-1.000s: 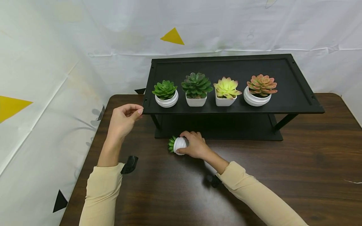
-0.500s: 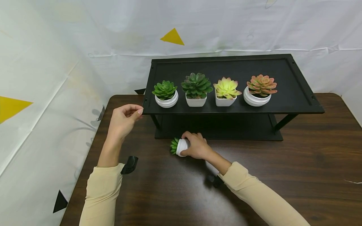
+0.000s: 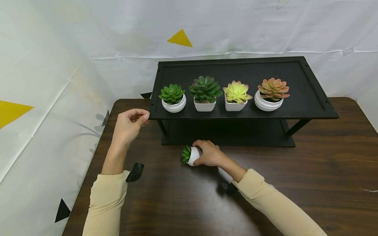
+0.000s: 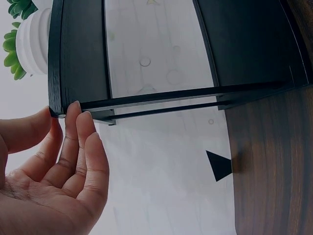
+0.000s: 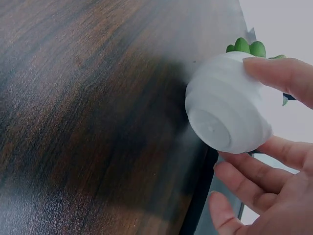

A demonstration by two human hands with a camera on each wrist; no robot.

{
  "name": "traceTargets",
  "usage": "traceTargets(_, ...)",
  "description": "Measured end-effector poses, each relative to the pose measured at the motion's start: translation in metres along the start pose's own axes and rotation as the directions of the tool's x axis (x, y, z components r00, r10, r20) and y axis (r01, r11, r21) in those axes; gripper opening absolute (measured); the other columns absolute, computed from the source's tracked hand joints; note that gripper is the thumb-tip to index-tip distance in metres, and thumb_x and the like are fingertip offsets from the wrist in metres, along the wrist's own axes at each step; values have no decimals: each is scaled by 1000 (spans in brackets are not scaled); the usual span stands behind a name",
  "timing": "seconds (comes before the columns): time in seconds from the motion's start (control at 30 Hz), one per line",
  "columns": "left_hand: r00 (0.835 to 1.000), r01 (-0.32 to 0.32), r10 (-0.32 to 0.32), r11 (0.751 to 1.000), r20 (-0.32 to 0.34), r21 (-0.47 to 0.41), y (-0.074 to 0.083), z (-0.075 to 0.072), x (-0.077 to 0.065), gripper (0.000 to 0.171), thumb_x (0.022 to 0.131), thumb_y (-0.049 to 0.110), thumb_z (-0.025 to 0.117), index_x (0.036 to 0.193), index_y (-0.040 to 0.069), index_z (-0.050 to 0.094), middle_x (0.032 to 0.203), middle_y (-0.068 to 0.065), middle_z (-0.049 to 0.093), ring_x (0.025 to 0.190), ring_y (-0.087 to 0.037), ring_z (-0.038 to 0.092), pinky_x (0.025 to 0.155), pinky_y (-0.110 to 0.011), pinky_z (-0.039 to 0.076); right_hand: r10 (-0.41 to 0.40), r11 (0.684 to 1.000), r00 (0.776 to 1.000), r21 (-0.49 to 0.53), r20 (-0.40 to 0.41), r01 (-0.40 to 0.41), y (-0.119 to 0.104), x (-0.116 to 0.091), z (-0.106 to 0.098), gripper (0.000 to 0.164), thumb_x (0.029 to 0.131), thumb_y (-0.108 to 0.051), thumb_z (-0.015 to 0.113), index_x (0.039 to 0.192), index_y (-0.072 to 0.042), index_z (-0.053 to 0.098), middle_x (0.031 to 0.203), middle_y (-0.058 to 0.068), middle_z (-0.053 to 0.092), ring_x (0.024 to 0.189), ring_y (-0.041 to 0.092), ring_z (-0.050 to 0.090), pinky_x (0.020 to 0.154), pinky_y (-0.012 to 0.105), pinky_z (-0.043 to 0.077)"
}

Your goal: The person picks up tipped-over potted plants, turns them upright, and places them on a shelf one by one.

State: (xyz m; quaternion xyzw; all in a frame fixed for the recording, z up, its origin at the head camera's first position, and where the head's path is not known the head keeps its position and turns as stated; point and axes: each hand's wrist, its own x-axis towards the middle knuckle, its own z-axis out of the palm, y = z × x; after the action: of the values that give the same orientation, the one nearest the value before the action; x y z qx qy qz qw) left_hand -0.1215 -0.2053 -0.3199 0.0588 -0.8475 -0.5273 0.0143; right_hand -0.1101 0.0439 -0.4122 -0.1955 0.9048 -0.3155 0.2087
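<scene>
My right hand grips the white round pot of a small green succulent in front of the black two-tier shelf. The plant is tipped sideways, its leaves pointing left; the right wrist view shows the pot's underside between thumb and fingers. My left hand pinches the front left corner of the shelf's top board, thumb on one face and fingertips on the other. Along that board's front stand a green succulent, a dark green one, a yellow one and an orange one.
The shelf stands on a dark wooden table, with its lower board beneath the top one. White sheeting with yellow and black triangles hangs behind and to the left. A slanted strut joins the boards at the right.
My right hand has shifted slightly right and towards me with the tipped succulent, whose leaves now face more upward. The left hand stays at the shelf corner.
</scene>
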Motion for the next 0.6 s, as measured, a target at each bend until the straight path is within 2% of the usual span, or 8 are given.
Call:
traceTargets(0.13,1000,-2,2,1000,0,-2,0,0,0,21,93,12,58,106,-4,63,96,-18,61,74,-9,60,71,-20,48,-13,1000,1000,-19,23,14,2,-1,-1,60,67,-18,81,121,-6,57,117,14,57,103,30,51,79,49,39)
traceTargets(0.3,1000,-11,11,1000,-4,-1,1,0,0,20,93,11,59,105,-5,63,93,-12,60,75,-9,60,71,-18,49,-19,1000,999,-23,29,20,3,-3,-3,58,65,-14,82,118,-7,59,111,11,60,98,27,53,79,49,38)
traceTargets(0.6,1000,-14,14,1000,-4,9,1,0,-1,22,93,13,58,104,-5,63,91,-11,61,74,-8,60,71,-18,48,-48,999,998,6,46,48,12,-5,-6,56,64,-11,82,115,-7,59,101,8,62,88,24,53,74,42,38)
